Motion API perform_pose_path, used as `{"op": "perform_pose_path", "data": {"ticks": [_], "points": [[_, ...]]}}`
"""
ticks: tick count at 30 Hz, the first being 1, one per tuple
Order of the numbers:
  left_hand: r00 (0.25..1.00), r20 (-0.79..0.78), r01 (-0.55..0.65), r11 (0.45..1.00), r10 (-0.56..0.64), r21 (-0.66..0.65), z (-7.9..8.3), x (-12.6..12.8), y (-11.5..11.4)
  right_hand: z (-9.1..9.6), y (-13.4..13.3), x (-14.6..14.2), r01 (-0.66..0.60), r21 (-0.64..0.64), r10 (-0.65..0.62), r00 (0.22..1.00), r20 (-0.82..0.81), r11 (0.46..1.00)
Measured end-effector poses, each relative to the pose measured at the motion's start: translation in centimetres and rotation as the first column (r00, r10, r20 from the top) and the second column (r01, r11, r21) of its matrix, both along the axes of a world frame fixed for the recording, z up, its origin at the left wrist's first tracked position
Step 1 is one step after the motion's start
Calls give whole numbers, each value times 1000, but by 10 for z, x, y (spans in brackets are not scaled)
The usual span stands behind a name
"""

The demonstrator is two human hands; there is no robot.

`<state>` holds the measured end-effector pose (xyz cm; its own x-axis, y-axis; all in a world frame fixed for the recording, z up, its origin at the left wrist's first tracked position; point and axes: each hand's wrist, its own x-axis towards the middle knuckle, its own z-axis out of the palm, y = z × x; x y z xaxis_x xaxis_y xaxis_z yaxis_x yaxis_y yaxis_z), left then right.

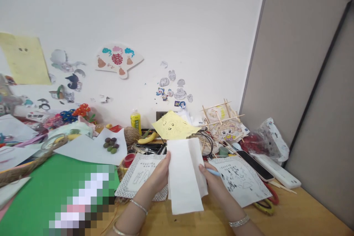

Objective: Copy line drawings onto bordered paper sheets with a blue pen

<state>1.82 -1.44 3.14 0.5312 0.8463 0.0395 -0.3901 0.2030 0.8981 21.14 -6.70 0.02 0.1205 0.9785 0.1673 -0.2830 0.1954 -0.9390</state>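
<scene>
A folded sheet of white paper (184, 177) is held up over the desk between both hands. My left hand (160, 171) grips its left edge, thumb in front and fingers partly hidden behind. On the other side, my right hand (212, 177) pinches the right edge, and a light blue pen (213, 172) is tucked in the same hand. Beneath my left hand lies a drawing with a patterned border (129, 182). A second bordered drawing (247, 188) rests beside my right hand. Just behind the white paper, a yellow sheet with a sketch (173, 127) stands tilted.
A green sheet (63, 177) covers the left of the wooden desk (306, 214), partly blurred. Farther back are a yellow bottle (135, 121), a banana (147, 139) and a stick frame (222, 112). A phone (254, 165) and scissors (264, 206) lie at the right.
</scene>
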Motion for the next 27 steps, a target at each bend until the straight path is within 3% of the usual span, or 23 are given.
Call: {"op": "perform_pose_path", "data": {"ticks": [6,19,27], "points": [[983,-96,-142,980,156,139,2,-7,10,-3,7,9,145,16,-145,989,7,989],[940,-235,-188,951,247,247,-5,-9,20,-4,13,13,139,48,-137,990,-40,989],[930,-282,-167,954,236,249,-9,-4,20,1,12,14,287,-29,-287,958,-22,958]]}}
